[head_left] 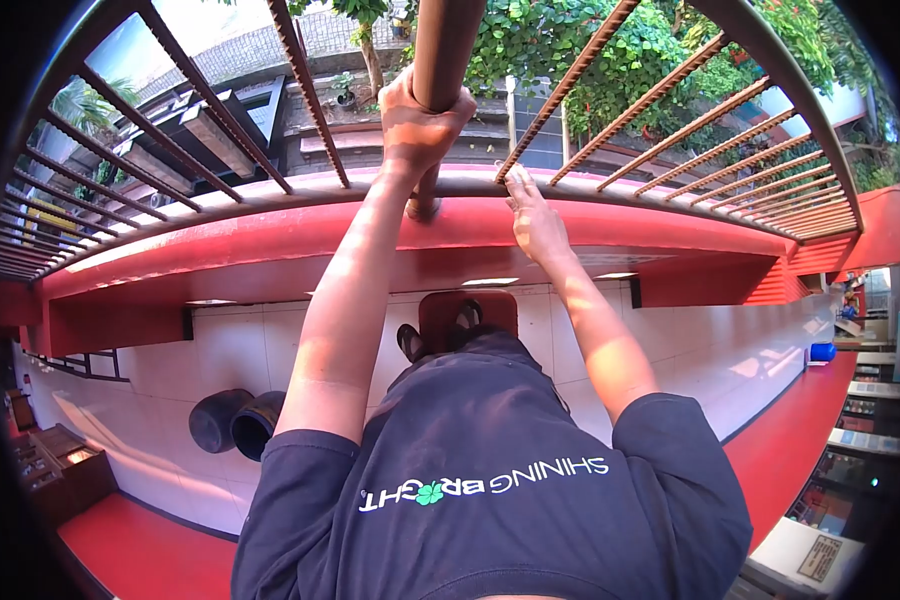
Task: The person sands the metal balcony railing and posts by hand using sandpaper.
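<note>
My left hand [425, 122] is wrapped round a thick brown metal post [448, 45] that rises from the ledge. To its right, my right hand [538, 220] reaches down at the lower rail [600, 196], close to the foot of a ridged brown bar [560, 95]. Its fingers are drawn together there, with a small pale bit at the fingertips too small to name. The bars of the railing spread out to both sides of the post.
Below the rail runs a red ledge [300, 232]. My feet are on a dark red stool or mat [490, 308] over pale floor tiles. Dark round pots [220, 420] stand at left, a wooden cabinet [70, 470] behind them. Plants [540, 50] grow beyond the railing.
</note>
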{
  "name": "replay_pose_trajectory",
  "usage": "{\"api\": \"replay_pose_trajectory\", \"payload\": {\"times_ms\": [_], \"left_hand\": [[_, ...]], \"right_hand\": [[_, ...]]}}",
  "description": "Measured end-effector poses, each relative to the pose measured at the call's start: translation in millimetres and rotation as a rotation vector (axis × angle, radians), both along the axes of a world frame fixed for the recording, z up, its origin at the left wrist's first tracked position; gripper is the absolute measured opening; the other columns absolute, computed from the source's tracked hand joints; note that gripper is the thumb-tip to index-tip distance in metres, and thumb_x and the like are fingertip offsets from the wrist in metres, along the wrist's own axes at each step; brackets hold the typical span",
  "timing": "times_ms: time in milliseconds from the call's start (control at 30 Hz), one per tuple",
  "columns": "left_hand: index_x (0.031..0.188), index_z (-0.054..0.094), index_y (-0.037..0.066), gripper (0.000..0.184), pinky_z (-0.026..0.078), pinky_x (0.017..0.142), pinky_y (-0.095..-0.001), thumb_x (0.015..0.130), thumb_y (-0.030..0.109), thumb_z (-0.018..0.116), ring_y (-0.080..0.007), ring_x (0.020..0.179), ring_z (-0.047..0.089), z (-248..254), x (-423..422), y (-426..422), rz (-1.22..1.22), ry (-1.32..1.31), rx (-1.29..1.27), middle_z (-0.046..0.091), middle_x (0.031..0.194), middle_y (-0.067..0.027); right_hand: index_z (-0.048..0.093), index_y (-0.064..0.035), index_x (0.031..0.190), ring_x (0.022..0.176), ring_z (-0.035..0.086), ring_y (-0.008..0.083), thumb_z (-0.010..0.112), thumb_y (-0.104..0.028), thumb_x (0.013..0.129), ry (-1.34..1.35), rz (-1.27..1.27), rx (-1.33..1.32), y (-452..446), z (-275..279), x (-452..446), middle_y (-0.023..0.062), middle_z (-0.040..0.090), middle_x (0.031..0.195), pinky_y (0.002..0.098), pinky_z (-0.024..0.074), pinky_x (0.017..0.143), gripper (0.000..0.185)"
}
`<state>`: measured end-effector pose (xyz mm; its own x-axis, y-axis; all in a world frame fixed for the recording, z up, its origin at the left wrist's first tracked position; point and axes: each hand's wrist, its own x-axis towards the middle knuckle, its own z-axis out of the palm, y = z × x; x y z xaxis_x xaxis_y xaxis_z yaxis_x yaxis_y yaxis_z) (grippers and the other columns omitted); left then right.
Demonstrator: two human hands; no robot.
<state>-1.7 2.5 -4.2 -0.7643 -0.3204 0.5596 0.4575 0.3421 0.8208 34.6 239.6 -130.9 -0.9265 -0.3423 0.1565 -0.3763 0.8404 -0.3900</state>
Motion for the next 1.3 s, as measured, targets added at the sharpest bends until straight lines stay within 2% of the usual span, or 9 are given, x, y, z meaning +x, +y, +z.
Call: {"api": "replay_pose_trajectory", "payload": {"times_ms": [200, 433, 533, 800, 867, 933, 1067, 1200, 1300], "left_hand": [[0.078, 0.061, 0.004, 0.020, 0.052, 0.066, -0.0373, 0.070, 0.017, 0.073, -0.0252, 0.063, 0.063, 3, 3, 1, -0.017, 0.014, 0.056, 0.063, 0.069, -0.0104], [0.077, 0.061, 0.003, 0.022, 0.051, 0.062, -0.0368, 0.072, 0.018, 0.075, -0.0208, 0.060, 0.061, -1, 0, 1, -0.002, 0.050, 0.016, 0.062, 0.067, -0.0091], [0.077, 0.061, 0.003, 0.022, 0.051, 0.062, -0.0365, 0.072, 0.019, 0.075, -0.0202, 0.059, 0.060, 0, 1, 1, 0.008, 0.054, 0.011, 0.062, 0.066, -0.0087], [0.082, 0.062, 0.003, 0.024, 0.053, 0.067, -0.0389, 0.070, 0.021, 0.073, -0.0293, 0.064, 0.064, -2, -6, 0, 0.012, 0.032, 0.000, 0.065, 0.071, -0.0124], [0.076, 0.060, 0.003, 0.022, 0.051, 0.061, -0.0339, 0.073, 0.019, 0.075, -0.0155, 0.058, 0.059, -1, 3, 3, -0.020, 0.012, 0.081, 0.062, 0.065, -0.0062], [0.076, 0.060, 0.003, 0.022, 0.051, 0.061, -0.0333, 0.073, 0.018, 0.075, -0.0150, 0.058, 0.059, 1, 0, 2, 0.020, 0.058, 0.051, 0.062, 0.064, -0.0057], [0.077, 0.060, 0.003, 0.021, 0.050, 0.060, -0.0333, 0.073, 0.018, 0.075, -0.0153, 0.057, 0.058, 0, 1, 1, 0.013, 0.043, 0.022, 0.062, 0.065, -0.0060], [0.078, 0.060, 0.004, 0.020, 0.050, 0.059, -0.0337, 0.073, 0.017, 0.074, -0.0157, 0.057, 0.058, -2, 1, 3, 0.000, 0.063, 0.037, 0.061, 0.064, -0.0059], [0.082, 0.061, 0.003, 0.023, 0.053, 0.068, -0.0402, 0.070, 0.020, 0.072, -0.0309, 0.065, 0.064, -3, -1, 2, -0.004, -0.016, 0.046, 0.065, 0.072, -0.0127]], "right_hand": [[0.052, -0.0234, 0.143, 0.110, 0.064, 0.0397, 0.045, -0.026, 0.104, -0.121, -0.090, 0.066, 0, 18, -7, 0.0047, 0.041, 0.156, 0.0511, 0.0552, 0.087, 0.039], [0.057, -0.0097, 0.136, 0.133, 0.049, 0.0364, 0.049, -0.016, 0.103, -0.172, -0.068, 0.047, -3, 28, -1, 0.0134, 0.048, 0.150, 0.0462, 0.0467, 0.105, 0.034], [0.057, -0.0188, 0.138, 0.118, 0.061, 0.0388, 0.048, -0.023, 0.103, -0.091, 0.003, 0.048, 8, 15, -12, 0.0071, 0.045, 0.154, 0.0497, 0.0526, 0.095, 0.037], [0.056, -0.0195, 0.139, 0.123, 0.057, 0.0373, 0.048, -0.024, 0.103, -0.087, -0.019, 0.048, 4, 15, -12, 0.0060, 0.043, 0.155, 0.0494, 0.0517, 0.097, 0.037], [0.054, -0.0110, 0.141, 0.139, 0.043, 0.0364, 0.048, -0.019, 0.105, -0.168, -0.003, 0.014, 3, 22, -10, 0.0154, 0.043, 0.154, 0.0445, 0.0429, 0.110, 0.038], [0.055, -0.0100, 0.140, 0.140, 0.043, 0.0351, 0.048, -0.019, 0.105, -0.166, -0.017, 0.013, 5, 19, -10, 0.0162, 0.044, 0.153, 0.0435, 0.0419, 0.111, 0.037], [0.059, -0.0165, 0.136, 0.123, 0.057, 0.0388, 0.048, -0.024, 0.104, -0.054, 0.126, 0.015, 21, 7, -40, 0.0107, 0.046, 0.152, 0.0494, 0.0478, 0.103, 0.035], [0.059, -0.0154, 0.137, 0.117, 0.060, 0.0420, 0.048, -0.025, 0.104, -0.223, -0.076, 0.077, 15, 12, -34, 0.0127, 0.046, 0.152, 0.0494, 0.0484, 0.101, 0.037], [0.053, -0.0277, 0.143, 0.110, 0.064, 0.0429, 0.042, -0.029, 0.105, -0.148, -0.096, 0.168, -4, 31, 4, 0.0069, 0.042, 0.156, 0.0523, 0.0544, 0.089, 0.040]]}}
